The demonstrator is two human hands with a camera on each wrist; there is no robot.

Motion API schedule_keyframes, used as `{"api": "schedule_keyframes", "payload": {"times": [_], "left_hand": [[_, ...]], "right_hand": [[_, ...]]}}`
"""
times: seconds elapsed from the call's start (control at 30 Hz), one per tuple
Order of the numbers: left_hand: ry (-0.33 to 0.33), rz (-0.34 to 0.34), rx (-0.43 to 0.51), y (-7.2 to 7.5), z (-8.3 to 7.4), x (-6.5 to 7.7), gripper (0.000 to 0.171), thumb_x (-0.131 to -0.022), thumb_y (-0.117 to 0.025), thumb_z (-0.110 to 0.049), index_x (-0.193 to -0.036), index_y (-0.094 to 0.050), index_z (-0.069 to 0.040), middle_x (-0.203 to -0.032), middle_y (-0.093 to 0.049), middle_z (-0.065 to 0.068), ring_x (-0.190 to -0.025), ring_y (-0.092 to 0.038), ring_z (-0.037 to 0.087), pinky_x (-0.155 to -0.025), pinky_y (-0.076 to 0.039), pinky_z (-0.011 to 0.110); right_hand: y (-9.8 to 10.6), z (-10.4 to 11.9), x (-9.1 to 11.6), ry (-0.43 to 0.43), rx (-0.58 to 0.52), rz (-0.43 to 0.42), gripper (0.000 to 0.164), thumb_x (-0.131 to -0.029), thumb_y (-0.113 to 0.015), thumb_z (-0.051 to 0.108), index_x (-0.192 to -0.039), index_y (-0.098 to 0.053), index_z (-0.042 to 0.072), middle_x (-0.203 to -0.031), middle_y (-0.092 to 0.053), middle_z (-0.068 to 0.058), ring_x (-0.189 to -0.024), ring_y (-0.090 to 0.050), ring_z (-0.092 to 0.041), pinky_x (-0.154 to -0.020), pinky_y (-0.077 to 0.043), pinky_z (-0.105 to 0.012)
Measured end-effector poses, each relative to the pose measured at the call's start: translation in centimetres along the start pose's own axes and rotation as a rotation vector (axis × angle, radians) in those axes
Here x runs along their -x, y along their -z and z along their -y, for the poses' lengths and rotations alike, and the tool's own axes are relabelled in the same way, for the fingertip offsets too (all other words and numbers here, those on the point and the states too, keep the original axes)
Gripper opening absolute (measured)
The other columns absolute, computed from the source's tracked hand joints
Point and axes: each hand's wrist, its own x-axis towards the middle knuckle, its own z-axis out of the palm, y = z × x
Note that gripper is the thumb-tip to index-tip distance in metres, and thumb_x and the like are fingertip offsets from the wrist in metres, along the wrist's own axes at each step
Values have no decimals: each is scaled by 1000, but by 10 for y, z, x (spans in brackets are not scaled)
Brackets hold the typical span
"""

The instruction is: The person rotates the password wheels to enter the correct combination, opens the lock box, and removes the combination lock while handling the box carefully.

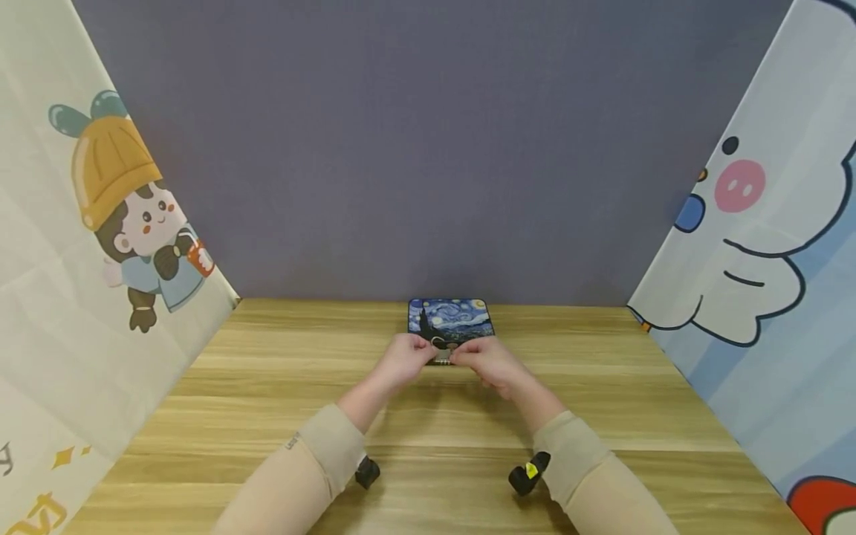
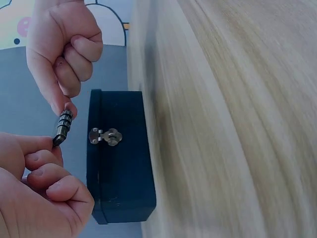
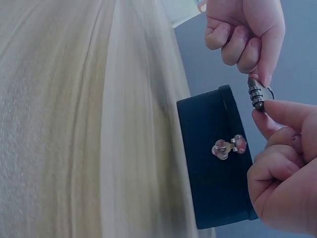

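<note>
A small metal combination padlock (image 2: 63, 126) with several number rings is held up between both hands, in front of the box's upper part. My left hand (image 1: 406, 355) pinches one end of it between thumb and forefinger. At the opposite end my right hand (image 1: 491, 360) pinches it the same way, other fingers curled in. A curved shackle shows at one side in the right wrist view; whether it is locked cannot be told. Behind stands a dark box (image 3: 210, 183) with a swirling night-sky picture on its lid (image 1: 455, 316). Its silver flower-shaped hasp (image 2: 112, 137) lies folded over the front.
The box stands on a wood-grain table (image 1: 321, 334) near its back edge, by a grey backdrop (image 1: 428, 148). Cartoon-printed cloths hang on the left (image 1: 40, 282) and right (image 1: 796, 312). Black wrist devices (image 1: 528, 475) sit by the sleeves.
</note>
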Motion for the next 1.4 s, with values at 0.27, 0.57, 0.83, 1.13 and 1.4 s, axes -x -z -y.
{"api": "schedule_keyframes", "payload": {"times": [0.27,0.57,0.83,1.13,1.4], "left_hand": [[-106,41,-100,12,-2,10,17,-97,-65,-13,-89,-71,0,-67,-55,0,-54,-43,10,-51,-39,25],[-170,98,-169,20,3,23,16,-99,-62,-10,-93,-72,1,-57,-46,-5,-46,-37,6,-44,-31,21],[-172,110,-161,24,10,32,15,-99,-63,-10,-89,-72,-2,-54,-43,-6,-45,-34,7,-45,-30,23],[-115,186,-148,32,23,48,22,-99,-64,-12,-83,-67,1,-56,-42,-6,-47,-33,7,-44,-28,21],[-128,210,-183,34,35,56,26,-98,-66,-10,-76,-65,6,-57,-45,-6,-48,-35,6,-44,-29,19]], "right_hand": [[-2,12,11,99,109,12,17,-92,-75,18,-102,-78,4,-103,-72,-5,-59,-47,-9,-55,-43,-28],[-6,16,20,180,213,83,14,-94,-74,17,-98,-78,4,-99,-71,-3,-94,-64,-19,-85,-53,-42],[-11,17,26,220,241,143,12,-93,-74,17,-95,-78,6,-92,-73,-1,-84,-64,-16,-76,-54,-37],[-29,12,33,209,258,200,9,-93,-75,13,-87,-79,7,-88,-74,-14,-62,-45,-10,-54,-36,-26],[-42,8,36,209,299,215,9,-89,-76,12,-83,-77,6,-77,-69,-9,-60,-43,-9,-51,-33,-24]]}}
